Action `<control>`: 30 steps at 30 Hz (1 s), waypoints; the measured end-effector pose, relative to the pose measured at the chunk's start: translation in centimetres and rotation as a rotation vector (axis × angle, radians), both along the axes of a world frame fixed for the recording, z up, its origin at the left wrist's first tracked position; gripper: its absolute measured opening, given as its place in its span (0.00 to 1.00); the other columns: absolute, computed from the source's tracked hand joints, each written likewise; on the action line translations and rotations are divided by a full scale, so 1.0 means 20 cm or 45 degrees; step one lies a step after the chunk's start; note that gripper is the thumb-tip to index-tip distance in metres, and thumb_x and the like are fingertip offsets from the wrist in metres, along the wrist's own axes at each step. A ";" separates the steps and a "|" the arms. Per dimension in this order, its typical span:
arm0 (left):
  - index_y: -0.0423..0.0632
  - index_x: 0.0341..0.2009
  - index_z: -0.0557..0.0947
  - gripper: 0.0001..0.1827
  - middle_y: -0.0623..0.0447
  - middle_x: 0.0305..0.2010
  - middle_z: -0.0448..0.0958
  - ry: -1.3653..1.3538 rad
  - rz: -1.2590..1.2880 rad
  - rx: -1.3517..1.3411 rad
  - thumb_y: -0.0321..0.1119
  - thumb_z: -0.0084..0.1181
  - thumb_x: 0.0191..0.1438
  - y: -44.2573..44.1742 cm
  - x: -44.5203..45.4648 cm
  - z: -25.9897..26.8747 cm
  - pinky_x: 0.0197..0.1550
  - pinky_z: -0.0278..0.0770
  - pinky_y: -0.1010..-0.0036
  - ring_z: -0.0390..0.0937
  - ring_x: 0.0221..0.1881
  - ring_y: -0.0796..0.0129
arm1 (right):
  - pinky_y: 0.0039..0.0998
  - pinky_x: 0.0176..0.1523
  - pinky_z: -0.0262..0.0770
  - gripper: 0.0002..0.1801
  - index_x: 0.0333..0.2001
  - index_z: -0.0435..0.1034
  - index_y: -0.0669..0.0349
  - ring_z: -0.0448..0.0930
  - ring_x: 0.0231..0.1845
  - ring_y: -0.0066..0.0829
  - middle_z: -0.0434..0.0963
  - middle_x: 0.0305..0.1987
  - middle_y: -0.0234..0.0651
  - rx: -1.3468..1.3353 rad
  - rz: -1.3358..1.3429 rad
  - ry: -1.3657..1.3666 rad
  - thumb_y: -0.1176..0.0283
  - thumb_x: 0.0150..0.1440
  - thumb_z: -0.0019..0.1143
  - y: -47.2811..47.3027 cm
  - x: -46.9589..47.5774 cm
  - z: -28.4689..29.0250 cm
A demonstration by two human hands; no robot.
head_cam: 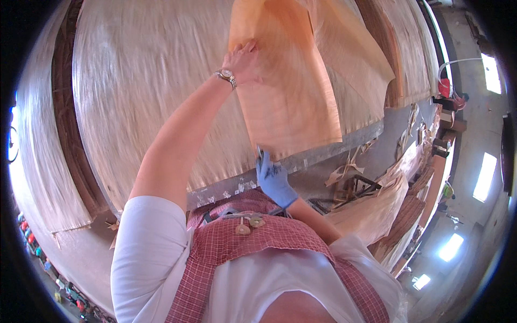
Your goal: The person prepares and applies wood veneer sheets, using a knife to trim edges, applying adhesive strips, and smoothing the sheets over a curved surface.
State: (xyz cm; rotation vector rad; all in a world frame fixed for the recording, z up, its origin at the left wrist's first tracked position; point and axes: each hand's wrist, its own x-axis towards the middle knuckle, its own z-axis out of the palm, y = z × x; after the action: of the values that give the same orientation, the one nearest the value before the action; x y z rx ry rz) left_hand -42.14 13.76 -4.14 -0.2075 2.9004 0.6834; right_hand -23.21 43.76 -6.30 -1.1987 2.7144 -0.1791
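My left hand, bare and with a wristwatch, lies with its fingers spread on the left edge of an orange-tan wood veneer sheet. My right hand, in a blue glove, is closed around a small pointed metal tool, probably a knife, most of which the fingers hide. Its tip is at the sheet's near left corner. Beneath lies a wide layer of paler veneer. A second orange-tan piece lies slanted at the upper right.
The table's grey edge runs close in front of my apron. Torn veneer strips hang beyond it, beside a dark metal frame. More veneer is stacked at the right. A person is far off at the right.
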 end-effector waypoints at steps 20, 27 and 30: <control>0.52 0.71 0.51 0.69 0.48 0.69 0.59 0.002 0.076 -0.219 0.61 0.75 0.27 0.06 -0.01 0.05 0.68 0.60 0.57 0.57 0.69 0.50 | 0.46 0.29 0.77 0.19 0.52 0.64 0.63 0.83 0.28 0.43 0.81 0.33 0.46 0.049 0.303 0.144 0.64 0.62 0.41 -0.36 -1.22 -0.04; 0.53 0.71 0.50 0.67 0.47 0.72 0.55 -0.021 0.034 -0.219 0.54 0.75 0.30 0.05 -0.02 0.02 0.69 0.57 0.55 0.52 0.72 0.49 | 0.43 0.21 0.74 0.23 0.56 0.59 0.69 0.81 0.22 0.44 0.78 0.23 0.47 -0.053 0.019 -0.122 0.65 0.63 0.45 0.38 -0.65 0.04; 0.52 0.71 0.50 0.66 0.48 0.72 0.55 -0.051 0.063 -0.232 0.53 0.75 0.30 0.06 -0.02 0.05 0.69 0.56 0.54 0.51 0.72 0.50 | 0.47 0.29 0.76 0.23 0.57 0.58 0.65 0.81 0.27 0.49 0.79 0.27 0.49 0.346 -0.151 -0.283 0.64 0.62 0.47 0.69 -0.41 0.09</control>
State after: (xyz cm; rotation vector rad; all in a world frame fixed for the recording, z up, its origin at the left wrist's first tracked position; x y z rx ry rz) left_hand -42.50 15.05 -3.15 -0.3117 2.9271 0.4158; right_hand -31.43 57.66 -4.50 -0.8869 2.5166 0.0395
